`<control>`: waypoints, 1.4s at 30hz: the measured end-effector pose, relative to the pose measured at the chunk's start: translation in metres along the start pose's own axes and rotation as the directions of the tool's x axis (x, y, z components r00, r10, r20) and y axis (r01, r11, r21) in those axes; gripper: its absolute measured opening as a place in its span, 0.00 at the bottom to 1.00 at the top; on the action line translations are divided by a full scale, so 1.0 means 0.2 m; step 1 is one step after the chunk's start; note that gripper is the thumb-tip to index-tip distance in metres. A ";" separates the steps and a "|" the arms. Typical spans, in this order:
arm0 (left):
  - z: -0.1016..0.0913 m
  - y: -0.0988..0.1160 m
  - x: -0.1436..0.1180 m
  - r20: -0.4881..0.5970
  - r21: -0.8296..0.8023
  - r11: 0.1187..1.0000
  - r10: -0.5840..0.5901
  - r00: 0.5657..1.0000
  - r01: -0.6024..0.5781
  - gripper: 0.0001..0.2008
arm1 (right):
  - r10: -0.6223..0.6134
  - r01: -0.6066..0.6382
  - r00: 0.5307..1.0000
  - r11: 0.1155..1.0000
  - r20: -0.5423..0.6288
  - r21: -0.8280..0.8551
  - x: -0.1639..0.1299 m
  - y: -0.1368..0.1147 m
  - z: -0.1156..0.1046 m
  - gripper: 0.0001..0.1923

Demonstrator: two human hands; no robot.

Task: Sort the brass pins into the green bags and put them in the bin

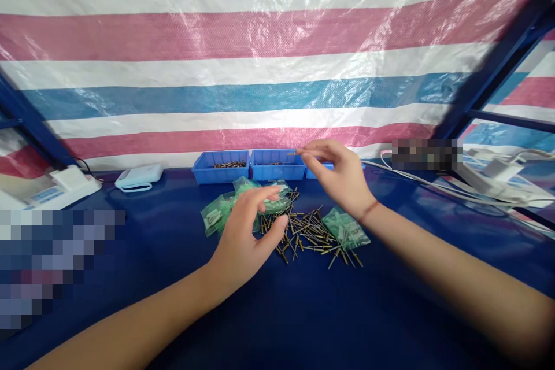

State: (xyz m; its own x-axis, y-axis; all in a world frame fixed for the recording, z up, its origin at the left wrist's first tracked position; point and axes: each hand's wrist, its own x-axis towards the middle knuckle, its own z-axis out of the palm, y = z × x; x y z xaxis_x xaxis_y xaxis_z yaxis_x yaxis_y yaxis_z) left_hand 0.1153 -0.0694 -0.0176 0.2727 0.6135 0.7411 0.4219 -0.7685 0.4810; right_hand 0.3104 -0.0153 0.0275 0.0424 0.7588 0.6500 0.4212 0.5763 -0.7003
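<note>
Right hand (342, 176) is pinching one thin metal pin (291, 154) over the blue plastic bin (272, 172); left hand (245, 231), fingers spread, is hovering above the loose pin pile (310, 234).

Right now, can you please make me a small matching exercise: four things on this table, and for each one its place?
Things:
1. right hand
2. left hand
3. loose pins
4. white device

Places:
A. far left, near the striped sheet
B. raised over the blue trays, pinching one pin
C. spread on the blue table between both hands
D. at the pile's left edge, over green bags

Pairs: 1-B, 2-D, 3-C, 4-A
</note>
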 end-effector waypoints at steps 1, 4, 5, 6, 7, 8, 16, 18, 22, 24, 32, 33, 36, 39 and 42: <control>-0.01 -0.01 0.00 0.029 0.025 0.999 0.029 0.999 -0.030 0.17 | -0.053 0.056 0.998 0.994 0.026 -0.096 0.06 0.03 0.02 0.06; -0.03 0.00 0.01 0.096 0.063 0.991 0.110 0.989 -0.116 0.14 | -0.038 0.096 0.985 0.930 0.167 -0.354 0.14 0.07 0.05 0.09; -0.03 0.00 0.00 0.109 0.063 0.987 0.138 0.984 -0.145 0.13 | -0.023 0.102 0.979 0.914 0.200 -0.392 0.12 0.06 0.04 0.09; -0.02 0.01 0.00 0.117 0.057 0.983 0.165 0.979 -0.172 0.13 | -0.016 0.118 0.969 0.906 0.245 -0.407 0.08 0.05 0.03 0.08; -0.02 0.02 0.00 0.130 0.050 0.980 0.186 0.974 -0.194 0.12 | -0.014 0.141 0.954 0.902 0.299 -0.408 0.02 0.03 0.02 0.06; -0.01 0.02 0.00 0.142 0.042 0.977 0.204 0.969 -0.211 0.12 | -0.011 0.175 0.925 0.899 0.379 -0.401 -0.04 0.00 0.00 0.05; 0.03 0.06 -0.02 0.226 0.038 0.979 0.186 0.956 -0.199 0.11 | 0.141 0.314 0.724 0.804 0.675 -0.504 -0.33 -0.11 -0.07 0.07; 0.03 0.06 -0.02 0.236 0.030 0.980 0.183 0.954 -0.196 0.11 | 0.133 0.311 0.740 0.802 0.659 -0.511 -0.34 -0.10 -0.06 0.06; 0.04 0.06 -0.02 0.250 0.020 0.982 0.179 0.952 -0.190 0.11 | 0.105 0.274 0.769 0.837 0.631 -0.473 -0.36 -0.07 -0.04 0.04; 0.05 0.05 -0.03 0.258 0.018 0.983 0.170 0.951 -0.181 0.11 | 0.096 0.255 0.780 0.853 0.618 -0.455 -0.37 -0.07 -0.03 0.04; 0.06 0.05 -0.03 0.283 -0.004 0.987 0.154 0.947 -0.160 0.11 | 0.071 0.190 0.824 0.900 0.561 -0.393 -0.40 -0.06 0.02 0.08; 0.06 0.05 -0.03 0.284 -0.006 0.988 0.152 0.947 -0.157 0.11 | 0.070 0.178 0.830 0.907 0.553 -0.382 -0.40 -0.06 0.02 0.08; 0.06 0.05 -0.04 0.271 -0.017 0.993 0.120 0.955 -0.120 0.11 | 0.053 0.135 0.853 0.939 0.519 -0.317 -0.39 -0.07 0.01 0.07; 0.06 0.05 -0.03 0.250 -0.026 0.999 -0.012 0.968 0.019 0.11 | 0.079 0.016 0.898 0.977 0.434 -0.211 -0.38 -0.08 -0.01 0.07; 0.05 0.06 -0.02 0.226 -0.035 0.974 -0.210 0.951 0.223 0.11 | 0.201 -0.199 0.891 0.979 0.407 -0.048 -0.37 -0.10 -0.02 0.07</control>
State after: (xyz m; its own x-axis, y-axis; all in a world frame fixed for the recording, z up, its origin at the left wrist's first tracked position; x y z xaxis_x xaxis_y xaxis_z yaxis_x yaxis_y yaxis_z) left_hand 0.1285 -0.0790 -0.0201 0.3662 0.7858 0.4985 0.4412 -0.6183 0.6504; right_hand 0.3025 -0.0845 -0.0053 -0.2467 0.9153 0.3183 0.4472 0.3989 -0.8006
